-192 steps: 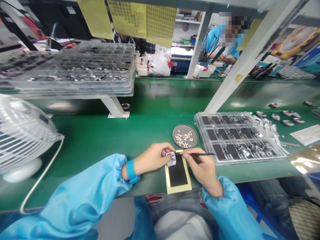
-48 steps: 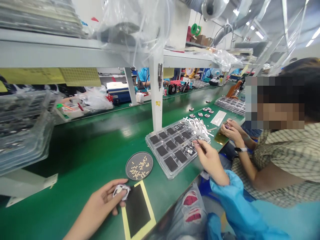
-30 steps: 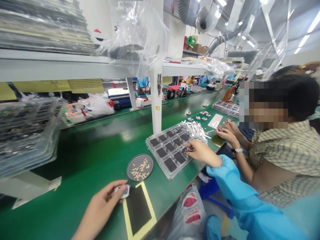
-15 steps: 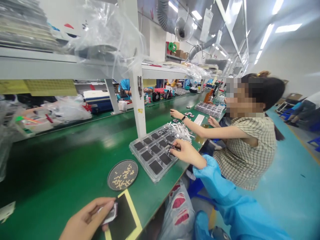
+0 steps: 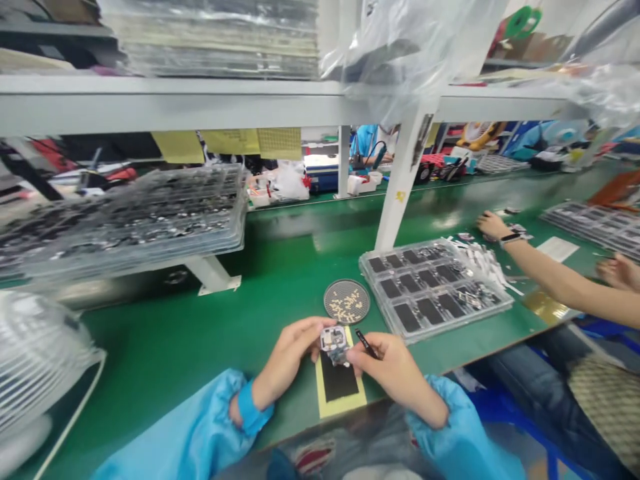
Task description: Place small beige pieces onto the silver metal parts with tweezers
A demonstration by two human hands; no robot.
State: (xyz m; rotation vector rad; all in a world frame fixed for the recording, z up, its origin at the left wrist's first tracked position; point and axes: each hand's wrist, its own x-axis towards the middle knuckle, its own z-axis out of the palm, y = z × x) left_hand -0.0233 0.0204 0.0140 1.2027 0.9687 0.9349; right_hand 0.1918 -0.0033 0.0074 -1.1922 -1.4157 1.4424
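Note:
My left hand [image 5: 295,353] is closed on a small white-rimmed electronic device housing [image 5: 332,339] with parts showing inside. My right hand [image 5: 387,367] holds slim black tweezers [image 5: 366,344], their lettered end sticking up and to the left. The right fingertips meet a small part at the housing's lower right; whether they grip it I cannot tell. Beneath both hands lies a black pad with a yellow border [image 5: 343,408]. Just behind is a round grey mesh dish [image 5: 328,293] with many small tan pieces. To the right, a clear compartment tray [image 5: 415,335] carries black flat parts and small assemblies.
White strips [image 5: 487,267] lie by the tray. A co-worker's hand [image 5: 493,225] reaches over the bench at right. A white shelf post [image 5: 400,193] rises behind the dish. Stacked clear trays [image 5: 210,243] stand left, above a white fan [image 5: 40,367].
The view has swung left. My right hand has come from the tray to the housing, with the tweezers. My left hand has brought the housing over the pad, and the two hands now meet.

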